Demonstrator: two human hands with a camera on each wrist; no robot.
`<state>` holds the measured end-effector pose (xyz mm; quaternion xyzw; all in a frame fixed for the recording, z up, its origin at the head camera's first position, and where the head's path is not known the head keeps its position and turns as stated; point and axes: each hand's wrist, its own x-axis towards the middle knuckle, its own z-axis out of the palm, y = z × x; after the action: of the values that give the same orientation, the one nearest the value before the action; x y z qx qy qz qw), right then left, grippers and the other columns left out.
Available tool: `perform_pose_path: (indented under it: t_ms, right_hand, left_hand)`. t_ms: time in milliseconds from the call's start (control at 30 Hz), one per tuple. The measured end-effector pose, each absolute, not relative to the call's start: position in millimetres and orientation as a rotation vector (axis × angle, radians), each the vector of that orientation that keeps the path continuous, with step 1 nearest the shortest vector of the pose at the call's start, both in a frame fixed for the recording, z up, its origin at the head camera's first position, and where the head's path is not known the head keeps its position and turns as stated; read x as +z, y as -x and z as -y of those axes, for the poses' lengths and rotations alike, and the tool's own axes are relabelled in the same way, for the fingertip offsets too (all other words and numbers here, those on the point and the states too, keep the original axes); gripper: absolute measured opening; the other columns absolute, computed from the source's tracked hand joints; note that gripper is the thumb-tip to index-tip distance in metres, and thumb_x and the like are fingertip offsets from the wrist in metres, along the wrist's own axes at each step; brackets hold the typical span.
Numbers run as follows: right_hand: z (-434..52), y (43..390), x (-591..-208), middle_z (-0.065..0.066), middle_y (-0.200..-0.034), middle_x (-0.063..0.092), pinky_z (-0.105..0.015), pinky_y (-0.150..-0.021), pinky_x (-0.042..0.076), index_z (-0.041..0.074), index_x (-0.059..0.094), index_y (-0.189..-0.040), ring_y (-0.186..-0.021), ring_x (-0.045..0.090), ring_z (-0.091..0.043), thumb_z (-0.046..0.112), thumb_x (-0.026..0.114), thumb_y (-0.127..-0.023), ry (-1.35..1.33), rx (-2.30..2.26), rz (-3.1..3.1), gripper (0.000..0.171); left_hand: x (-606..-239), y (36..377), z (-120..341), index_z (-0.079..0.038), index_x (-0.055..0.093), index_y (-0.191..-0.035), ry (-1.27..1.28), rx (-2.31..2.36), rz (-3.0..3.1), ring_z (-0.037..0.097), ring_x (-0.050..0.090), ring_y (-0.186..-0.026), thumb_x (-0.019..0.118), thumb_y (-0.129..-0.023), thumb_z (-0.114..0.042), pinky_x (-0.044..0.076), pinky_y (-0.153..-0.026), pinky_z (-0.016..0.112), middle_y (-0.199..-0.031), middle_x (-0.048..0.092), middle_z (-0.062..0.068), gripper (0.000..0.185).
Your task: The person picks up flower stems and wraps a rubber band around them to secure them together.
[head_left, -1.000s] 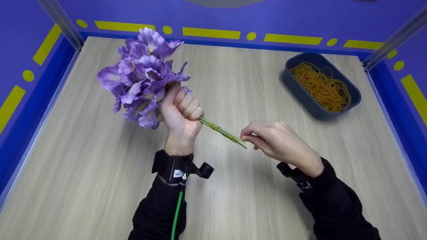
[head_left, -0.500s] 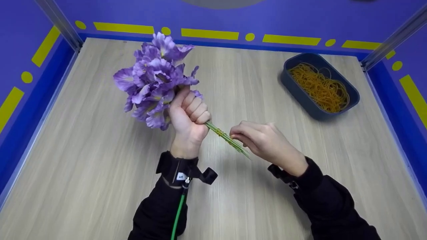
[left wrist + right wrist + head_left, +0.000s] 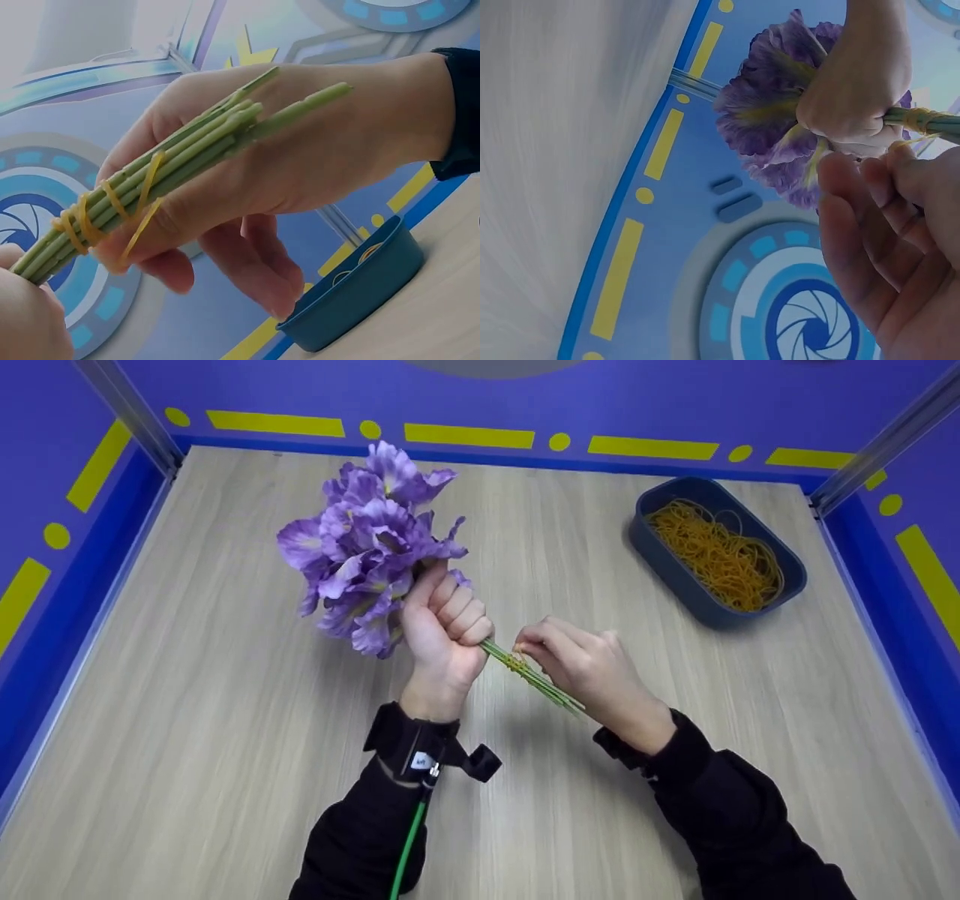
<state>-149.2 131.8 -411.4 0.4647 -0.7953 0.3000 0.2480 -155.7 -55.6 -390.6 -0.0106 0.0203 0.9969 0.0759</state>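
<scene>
My left hand [image 3: 450, 637] grips a bunch of purple artificial flowers [image 3: 375, 540] just below the blooms, holding it above the table. The green stems [image 3: 187, 154] stick out of that fist toward the lower right. A yellow rubber band [image 3: 82, 221] is wound several times round the stems, seen close in the left wrist view. My right hand [image 3: 592, 667] pinches a stretched loop of the band between thumb and fingertips, right beside the stems. In the right wrist view the blooms [image 3: 780, 97] show behind the left fist, and the right hand's other fingers are loosely bent.
A dark blue plastic box [image 3: 660, 577] stands at the back right of the wooden table [image 3: 225, 735]. Inside it lies a heap of yellow rubber bands [image 3: 720, 559]. Blue panels with yellow marks [image 3: 469, 436] border the table at the back and sides. A green cable [image 3: 409, 847] runs along the left sleeve.
The left hand and the bouquet have moved right and slightly toward me. My right hand has moved left along the stems, from their cut ends up to the wound band, still pinching the loop.
</scene>
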Motion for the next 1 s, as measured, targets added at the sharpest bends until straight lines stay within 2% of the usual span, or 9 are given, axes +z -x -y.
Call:
perform_pose_path:
  t_ms: [167,333,467,667,733,833,1000]
  right_hand:
    - [-139,157,-410,-0.001,-0.083,0.068,-0.021,-0.055,0.052,0.005,0.071,-0.103,-0.062,0.061,-0.009,0.008,0.064,-0.099,-1.492,1.093,2.147,0.008]
    - [-144,160,-409,-0.002,-0.089,0.070,-0.021,-0.062,0.052,0.004,0.072,-0.110,-0.069,0.062,-0.009,-0.003,0.067,-0.094,-1.629,1.174,2.143,0.018]
    - [-148,159,-405,-0.002,-0.090,0.071,-0.021,-0.060,0.052,0.004,0.071,-0.115,-0.068,0.062,-0.008,-0.006,0.065,-0.095,-1.591,1.125,2.206,0.023]
    - [-156,153,-396,-0.002,-0.088,0.071,-0.018,-0.056,0.052,0.002,0.068,-0.125,-0.059,0.063,-0.008,-0.008,0.059,-0.098,-1.380,1.204,2.334,0.030]
    - [-157,148,-392,-0.001,-0.087,0.070,-0.019,-0.057,0.052,0.002,0.066,-0.128,-0.060,0.062,-0.007,-0.003,0.059,-0.099,-1.339,1.177,2.369,0.030]
    - [-155,139,-390,0.002,-0.084,0.068,-0.023,-0.058,0.052,0.003,0.063,-0.134,-0.061,0.059,-0.004,0.011,0.060,-0.103,-1.315,1.060,2.461,0.032]
    - [-148,128,-391,0.001,-0.100,0.071,-0.031,-0.067,0.055,0.007,0.061,-0.137,-0.076,0.061,-0.005,0.030,0.056,-0.106,-1.290,0.838,2.655,0.039]
  left_hand:
    - [-390,156,60,-0.020,0.017,-0.060,-0.022,2.963,0.047,0.003,0.008,-0.044,0.025,-0.109,-0.022,0.006,-0.041,0.017,-0.053,0.013,-0.010,0.049]
    - [-392,157,63,-0.020,0.017,-0.060,-0.030,2.950,0.136,0.003,0.008,-0.044,0.024,-0.109,-0.024,0.006,-0.041,0.018,-0.053,0.013,-0.011,0.049]
    - [-394,159,64,-0.020,0.018,-0.060,0.006,2.970,0.162,0.003,0.008,-0.044,0.026,-0.108,-0.023,0.006,-0.041,0.018,-0.053,0.013,-0.010,0.049]
    - [-395,159,62,-0.020,0.018,-0.060,0.029,3.014,0.159,0.003,0.008,-0.045,0.026,-0.108,-0.022,0.005,-0.042,0.018,-0.053,0.012,-0.010,0.049]
    - [-395,159,61,-0.020,0.018,-0.061,0.032,3.039,0.140,0.003,0.008,-0.045,0.026,-0.108,-0.022,0.005,-0.042,0.018,-0.054,0.012,-0.010,0.048]
    - [-395,158,59,-0.020,0.019,-0.060,0.054,3.076,0.096,0.003,0.008,-0.045,0.028,-0.109,-0.022,0.006,-0.041,0.018,-0.053,0.013,-0.010,0.049]
    - [-397,159,56,-0.019,0.019,-0.060,0.119,3.108,-0.012,0.003,0.008,-0.045,0.030,-0.109,-0.021,0.006,-0.041,0.019,-0.052,0.013,-0.010,0.050]
